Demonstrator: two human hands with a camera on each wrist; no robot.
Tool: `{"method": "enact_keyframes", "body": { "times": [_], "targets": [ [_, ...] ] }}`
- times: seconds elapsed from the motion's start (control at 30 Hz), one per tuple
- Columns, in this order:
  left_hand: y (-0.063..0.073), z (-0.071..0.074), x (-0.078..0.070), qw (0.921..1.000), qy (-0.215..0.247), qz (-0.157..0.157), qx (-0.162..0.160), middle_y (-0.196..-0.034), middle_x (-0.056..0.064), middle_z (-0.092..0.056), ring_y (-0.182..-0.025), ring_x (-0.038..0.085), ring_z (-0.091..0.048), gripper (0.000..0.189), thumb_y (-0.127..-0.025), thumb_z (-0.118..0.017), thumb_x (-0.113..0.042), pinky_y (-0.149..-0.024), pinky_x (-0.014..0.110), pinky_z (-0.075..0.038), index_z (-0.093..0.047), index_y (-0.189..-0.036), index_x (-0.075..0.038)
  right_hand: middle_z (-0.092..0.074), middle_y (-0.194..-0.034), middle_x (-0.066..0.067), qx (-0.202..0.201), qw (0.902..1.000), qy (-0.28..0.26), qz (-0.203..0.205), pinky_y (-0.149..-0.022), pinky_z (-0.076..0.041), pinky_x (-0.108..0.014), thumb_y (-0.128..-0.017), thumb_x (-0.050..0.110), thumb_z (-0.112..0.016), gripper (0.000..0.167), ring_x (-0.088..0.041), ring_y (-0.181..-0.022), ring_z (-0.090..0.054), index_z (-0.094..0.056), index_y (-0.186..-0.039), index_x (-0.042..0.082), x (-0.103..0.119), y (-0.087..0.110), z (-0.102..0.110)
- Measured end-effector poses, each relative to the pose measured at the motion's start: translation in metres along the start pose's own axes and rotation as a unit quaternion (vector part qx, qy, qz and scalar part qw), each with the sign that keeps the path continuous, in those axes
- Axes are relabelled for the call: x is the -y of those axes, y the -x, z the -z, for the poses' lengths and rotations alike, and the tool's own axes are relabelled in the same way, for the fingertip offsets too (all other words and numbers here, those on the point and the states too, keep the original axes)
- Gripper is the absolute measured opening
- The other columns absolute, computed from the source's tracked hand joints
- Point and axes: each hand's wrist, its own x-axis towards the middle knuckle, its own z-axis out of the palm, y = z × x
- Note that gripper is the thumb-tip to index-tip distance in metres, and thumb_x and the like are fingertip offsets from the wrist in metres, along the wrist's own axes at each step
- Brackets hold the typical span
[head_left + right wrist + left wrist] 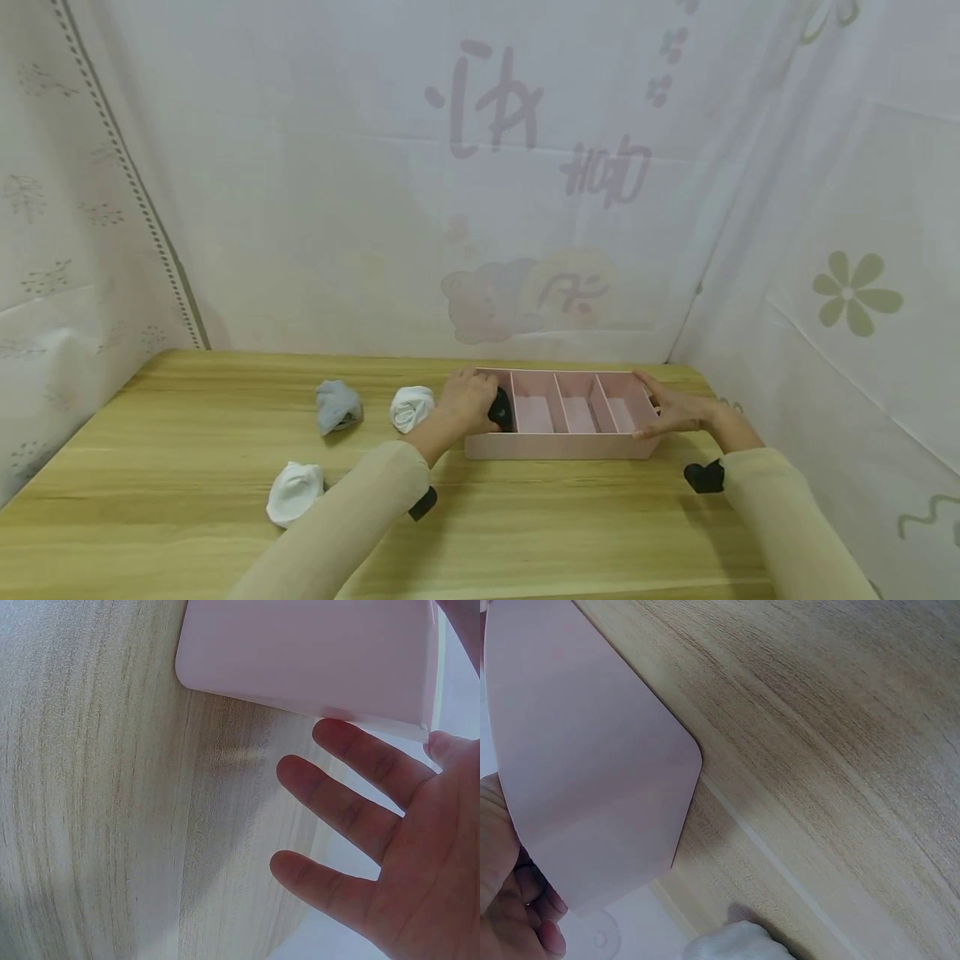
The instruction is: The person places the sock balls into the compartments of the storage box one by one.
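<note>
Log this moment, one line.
left hand: at pink box, left end; right hand: at right end; inside, leftmost: black item; outside: gray bundle, two white bundles

A small curtained-off nook, room type unclear: wood-grain tabletop (562,533), pale patterned fabric (300,208) on 3 sides.

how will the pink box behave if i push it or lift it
The box is probably stiff: its thin walls stand straight with crisp edges. It looks light for its size, being open-topped and mostly hollow. Pushed, it would likely slide rather than roll, since it sits long and low on the table.
</note>
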Motion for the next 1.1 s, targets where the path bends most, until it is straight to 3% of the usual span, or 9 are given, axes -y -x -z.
{"method": "enact_keyframes", "body": {
  "times": [0.67,0.77,0.87,1.0,1.1],
  "targets": [
    [0.005,-0.002,0.0,0.9995,-0.022,-0.016,-0.017,-0.116,0.004,-0.063,-0.11,0.023,-0.054,0.061,-0.071,-0.076,-0.051,-0.089,0.039,-0.044,-0.059,-0.113,-0.01,-0.011,-0.141,-0.043,-0.004,0.9999,0.014,0.006,-0.093,-0.042,-0.058,-0.077,0.03,-0.077,0.12,-0.056,-0.124,-0.031,0.016,-0.146,-0.001,0.001,0.001,-0.001],
    [0.009,0.0,0.003,0.999,0.011,-0.025,-0.034,-0.122,0.007,-0.061,-0.114,0.026,-0.053,0.066,-0.071,-0.076,-0.051,-0.091,0.042,-0.044,-0.057,-0.119,-0.01,-0.01,-0.141,-0.043,-0.001,0.9999,0.005,0.009,-0.093,-0.042,-0.058,-0.077,0.03,-0.077,0.119,-0.056,-0.123,-0.032,0.016,-0.145,-0.002,0.001,0.001,-0.002],
    [0.015,0.003,0.008,0.9952,0.075,-0.035,-0.051,-0.127,0.011,-0.058,-0.117,0.031,-0.052,0.07,-0.074,-0.075,-0.048,-0.095,0.046,-0.043,-0.054,-0.126,-0.006,-0.004,-0.143,-0.041,-0.001,1.0,0.002,0.005,-0.094,-0.04,-0.059,-0.078,0.029,-0.077,0.119,-0.057,-0.125,-0.028,0.016,-0.145,-0.002,-0.001,0.0,-0.002],
    [0.029,0.011,0.017,0.9808,0.173,-0.044,-0.078,-0.128,0.015,-0.056,-0.119,0.036,-0.05,0.07,-0.077,-0.075,-0.042,-0.098,0.051,-0.04,-0.05,-0.132,-0.005,0.004,-0.144,-0.041,0.003,0.9999,-0.004,0.009,-0.094,-0.038,-0.062,-0.078,0.028,-0.076,0.119,-0.06,-0.127,-0.022,0.017,-0.145,-0.001,-0.002,0.0,-0.002],
    [0.046,0.018,0.026,0.9714,0.208,-0.049,-0.103,-0.128,0.015,-0.057,-0.118,0.035,-0.052,0.07,-0.076,-0.076,-0.04,-0.096,0.053,-0.041,-0.051,-0.133,-0.007,0.005,-0.144,-0.041,0.004,0.9998,-0.011,0.013,-0.094,-0.037,-0.063,-0.079,0.026,-0.076,0.119,-0.061,-0.126,-0.022,0.018,-0.145,-0.001,-0.001,0.001,-0.002]
  ]
}}
